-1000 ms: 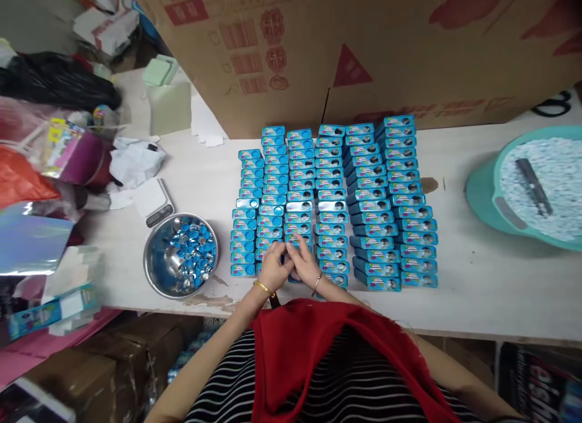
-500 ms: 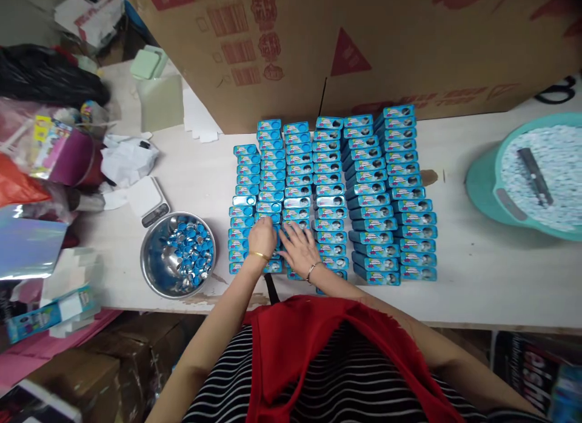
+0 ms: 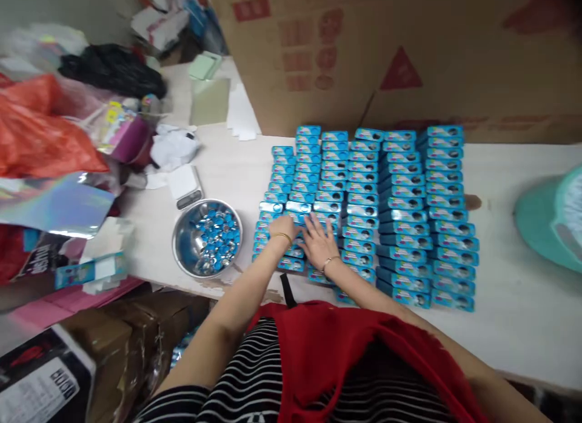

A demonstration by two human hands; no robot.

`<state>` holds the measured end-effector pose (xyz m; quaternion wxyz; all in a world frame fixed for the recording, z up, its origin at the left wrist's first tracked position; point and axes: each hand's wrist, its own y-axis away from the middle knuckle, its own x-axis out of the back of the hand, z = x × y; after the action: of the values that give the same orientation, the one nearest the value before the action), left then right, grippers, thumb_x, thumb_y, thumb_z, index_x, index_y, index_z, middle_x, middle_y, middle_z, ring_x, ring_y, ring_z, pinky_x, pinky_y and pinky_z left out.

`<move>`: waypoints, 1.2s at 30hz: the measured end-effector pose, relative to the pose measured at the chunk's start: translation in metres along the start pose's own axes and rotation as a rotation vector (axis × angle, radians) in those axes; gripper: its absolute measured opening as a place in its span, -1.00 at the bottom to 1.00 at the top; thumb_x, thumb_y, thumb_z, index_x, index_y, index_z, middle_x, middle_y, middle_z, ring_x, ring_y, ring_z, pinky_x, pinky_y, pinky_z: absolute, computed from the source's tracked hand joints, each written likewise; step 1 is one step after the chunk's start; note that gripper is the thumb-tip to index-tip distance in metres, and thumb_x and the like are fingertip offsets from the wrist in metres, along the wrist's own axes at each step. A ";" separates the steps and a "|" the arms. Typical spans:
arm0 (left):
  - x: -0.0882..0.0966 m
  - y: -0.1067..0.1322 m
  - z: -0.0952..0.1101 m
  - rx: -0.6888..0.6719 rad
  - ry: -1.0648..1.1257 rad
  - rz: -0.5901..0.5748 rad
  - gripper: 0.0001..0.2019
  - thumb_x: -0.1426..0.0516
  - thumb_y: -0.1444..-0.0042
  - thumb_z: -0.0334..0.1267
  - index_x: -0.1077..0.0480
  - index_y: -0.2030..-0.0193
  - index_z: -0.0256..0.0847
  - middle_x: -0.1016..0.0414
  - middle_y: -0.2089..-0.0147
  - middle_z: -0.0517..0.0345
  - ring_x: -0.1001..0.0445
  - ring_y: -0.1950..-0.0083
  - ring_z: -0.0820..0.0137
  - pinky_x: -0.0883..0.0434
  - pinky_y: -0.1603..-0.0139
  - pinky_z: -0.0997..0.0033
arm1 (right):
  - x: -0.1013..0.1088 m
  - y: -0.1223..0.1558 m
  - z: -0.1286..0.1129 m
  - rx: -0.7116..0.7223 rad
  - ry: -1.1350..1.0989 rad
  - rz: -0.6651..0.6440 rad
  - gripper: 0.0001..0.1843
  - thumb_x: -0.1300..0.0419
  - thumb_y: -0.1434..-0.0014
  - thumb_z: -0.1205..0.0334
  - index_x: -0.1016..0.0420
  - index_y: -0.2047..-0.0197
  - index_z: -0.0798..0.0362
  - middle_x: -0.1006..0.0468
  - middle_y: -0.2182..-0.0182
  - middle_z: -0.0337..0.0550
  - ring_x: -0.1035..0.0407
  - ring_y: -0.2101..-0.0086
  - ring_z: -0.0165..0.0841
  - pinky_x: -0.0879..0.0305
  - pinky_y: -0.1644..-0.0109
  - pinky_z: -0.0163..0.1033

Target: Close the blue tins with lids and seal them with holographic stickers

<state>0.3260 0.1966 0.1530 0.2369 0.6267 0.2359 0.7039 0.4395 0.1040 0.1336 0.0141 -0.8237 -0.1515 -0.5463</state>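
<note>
Small blue printed boxes (image 3: 407, 215) stand packed in several columns on the table, some with a round cut-out in the top. My left hand (image 3: 282, 228) is closed over the boxes in the second column from the left, fingers bent down. What its fingertips hold, if anything, is hidden. Close beside it, my right hand (image 3: 319, 244) lies with fingers spread on the tops of the third column. To the left stands a steel bowl (image 3: 176, 244) with many small round blue and silver pieces (image 3: 218, 238) in it.
A large cardboard box (image 3: 354, 77) stands behind the columns. At the right edge is a teal tub (image 3: 539, 217). A small white scale (image 3: 184, 183) sits behind the bowl. Bags, papers and an orange-red plastic bag (image 3: 45, 132) crowd the left side.
The view has swung left, so everything sits further right in the picture and the tub is partly cut off. Both hands stay at the same columns, the left still closed.
</note>
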 end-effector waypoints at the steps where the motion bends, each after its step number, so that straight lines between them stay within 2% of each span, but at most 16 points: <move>1: -0.006 0.008 -0.009 -0.041 0.057 0.044 -0.59 -0.15 -0.11 0.03 -0.51 0.16 -0.34 -0.54 0.13 -0.27 -0.52 0.03 0.09 -0.40 0.05 0.21 | -0.002 0.002 -0.003 -0.019 0.005 0.029 -0.53 0.00 -0.31 0.18 -0.34 -0.21 0.21 -0.01 -0.36 0.11 0.33 -0.37 -0.08 0.43 -0.36 0.25; 3: -0.017 0.026 -0.039 -0.114 0.231 0.163 -0.63 -0.10 -0.17 0.01 -0.48 0.17 -0.28 -0.56 0.23 -0.12 -0.53 0.13 0.20 -0.40 0.10 0.28 | -0.005 0.001 -0.016 -0.040 -0.012 0.095 -0.48 0.00 -0.31 0.15 -0.26 -0.26 0.21 0.02 -0.37 0.14 0.35 -0.37 -0.05 0.36 -0.35 0.26; 5: -0.027 0.045 -0.088 -0.134 0.431 0.320 -0.69 -0.08 -0.20 -0.04 -0.44 0.12 -0.24 -0.54 0.27 0.01 -0.52 0.21 0.32 -0.40 0.14 0.35 | -0.008 -0.007 -0.044 0.016 -0.072 0.117 -0.44 0.01 -0.32 0.11 -0.20 -0.30 0.23 0.00 -0.36 0.18 0.30 -0.36 -0.05 0.22 -0.35 0.21; 7: -0.034 0.064 -0.149 -0.050 0.557 0.503 -0.71 -0.10 -0.18 -0.10 -0.40 0.08 -0.26 -0.53 0.24 0.01 -0.49 0.23 0.35 -0.40 0.14 0.37 | -0.014 -0.027 -0.088 0.159 -0.155 0.053 -0.44 0.02 -0.33 0.09 -0.20 -0.29 0.22 -0.12 -0.30 0.19 0.13 -0.32 -0.09 0.07 -0.33 0.09; 9: -0.039 0.079 -0.215 0.113 0.591 0.640 -0.70 -0.11 -0.13 -0.17 -0.39 0.08 -0.32 -0.51 0.22 -0.05 -0.48 0.21 0.32 -0.41 0.13 0.33 | -0.024 -0.055 -0.140 0.318 -0.210 -0.078 -0.45 -0.01 -0.31 0.08 -0.20 -0.28 0.18 -0.24 -0.23 0.16 -0.06 -0.23 -0.15 -0.03 -0.30 -0.02; 12: -0.049 0.096 -0.295 0.273 0.647 0.675 -0.71 -0.10 -0.10 -0.16 -0.40 0.12 -0.30 -0.50 0.25 -0.01 -0.47 0.27 0.32 -0.42 0.16 0.29 | -0.051 -0.099 -0.208 0.390 -0.106 -0.250 -0.34 -0.20 -0.16 0.10 -0.21 -0.27 0.16 -0.21 -0.23 0.17 -0.07 -0.20 -0.05 -0.07 -0.25 0.01; 14: -0.058 0.103 -0.328 0.303 0.690 0.657 -0.72 -0.10 -0.08 -0.12 -0.40 0.14 -0.26 -0.50 0.28 0.03 -0.46 0.31 0.33 -0.44 0.18 0.28 | -0.074 -0.121 -0.235 0.352 0.034 -0.362 -0.23 -0.30 -0.04 0.09 -0.19 -0.27 0.14 -0.17 -0.24 0.20 -0.04 -0.19 0.07 -0.07 -0.21 0.12; 17: -0.071 0.110 -0.343 0.249 0.733 0.633 -0.74 -0.09 -0.09 -0.11 -0.41 0.18 -0.23 -0.51 0.26 0.03 -0.47 0.30 0.33 -0.45 0.21 0.29 | -0.104 -0.140 -0.248 0.283 0.117 -0.460 -0.23 -0.29 -0.04 0.07 -0.17 -0.28 0.06 -0.11 -0.26 0.21 -0.05 -0.18 0.12 -0.10 -0.15 0.20; 19: -0.075 0.112 -0.341 0.171 0.709 0.615 -0.76 -0.06 -0.12 -0.12 -0.42 0.19 -0.22 -0.50 0.25 0.03 -0.47 0.28 0.33 -0.44 0.20 0.30 | -0.118 -0.149 -0.246 0.251 0.055 -0.487 -0.35 -0.24 -0.12 0.14 -0.19 -0.25 0.01 -0.08 -0.27 0.18 -0.07 -0.18 0.09 -0.15 -0.12 0.17; 22: -0.074 0.113 -0.336 0.058 0.591 0.551 -0.78 -0.04 -0.17 -0.14 -0.43 0.22 -0.20 -0.49 0.27 0.05 -0.46 0.24 0.31 -0.40 0.16 0.29 | -0.128 -0.166 -0.242 0.186 -0.068 -0.524 -0.53 -0.12 -0.20 0.33 -0.28 -0.18 0.02 -0.18 -0.20 0.17 -0.20 -0.12 -0.02 -0.24 -0.08 0.06; 26: -0.068 0.113 -0.342 -0.006 0.568 0.465 -0.79 -0.02 -0.21 -0.17 -0.42 0.27 -0.19 -0.47 0.29 0.09 -0.44 0.29 0.36 -0.37 0.21 0.36 | -0.131 -0.182 -0.240 0.054 -0.298 -0.488 -0.60 -0.12 -0.16 0.37 -0.38 -0.09 0.08 -0.35 -0.05 0.12 -0.38 0.06 -0.16 -0.30 -0.03 -0.06; 28: -0.065 0.112 -0.347 -0.019 0.620 0.448 -0.80 -0.01 -0.22 -0.18 -0.42 0.28 -0.18 -0.46 0.29 0.10 -0.43 0.31 0.39 -0.37 0.24 0.39 | -0.130 -0.183 -0.240 -0.040 -0.456 -0.430 -0.65 -0.10 -0.19 0.28 -0.38 -0.06 0.11 -0.43 0.05 0.05 -0.43 0.16 -0.24 -0.35 0.06 -0.16; 30: -0.060 0.111 -0.348 -0.049 0.691 0.460 -0.81 -0.02 -0.22 -0.18 -0.42 0.26 -0.19 -0.46 0.27 0.09 -0.44 0.28 0.39 -0.39 0.23 0.40 | -0.127 -0.181 -0.242 -0.139 -0.619 -0.379 -0.65 0.01 -0.27 0.16 -0.35 -0.04 0.14 -0.49 0.21 -0.03 -0.43 0.33 -0.33 -0.39 0.24 -0.24; 33: -0.049 0.106 -0.340 -0.146 0.783 0.526 -0.76 -0.03 -0.24 -0.17 -0.38 0.04 -0.21 -0.45 0.18 0.04 -0.45 0.23 0.39 -0.42 0.14 0.36 | -0.119 -0.172 -0.246 -0.242 -0.813 -0.340 -0.58 0.17 -0.31 0.05 -0.33 0.05 0.15 -0.47 0.44 -0.15 -0.35 0.54 -0.40 -0.32 0.48 -0.32; 34: -0.045 0.103 -0.336 -0.189 0.787 0.552 -0.71 -0.04 -0.25 -0.17 -0.33 -0.05 -0.21 -0.43 0.11 0.01 -0.45 0.22 0.40 -0.43 0.11 0.33 | -0.116 -0.169 -0.248 -0.286 -0.926 -0.332 -0.60 0.18 -0.30 0.05 -0.34 0.11 0.15 -0.46 0.49 -0.17 -0.34 0.56 -0.40 -0.32 0.50 -0.33; 36: -0.038 0.097 -0.326 -0.290 0.742 0.597 -0.62 -0.04 -0.25 -0.18 -0.25 -0.18 -0.21 -0.36 -0.03 -0.08 -0.45 0.15 0.39 -0.44 0.03 0.28 | -0.109 -0.161 -0.256 -0.442 -1.294 -0.329 -0.69 0.11 -0.25 0.10 -0.34 0.25 0.11 -0.45 0.55 -0.18 -0.36 0.54 -0.39 -0.34 0.49 -0.33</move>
<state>0.0017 0.0859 0.1516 0.0095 0.3349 0.0142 0.9421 0.1288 0.1841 0.1150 -0.3297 -0.9331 -0.1376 0.0407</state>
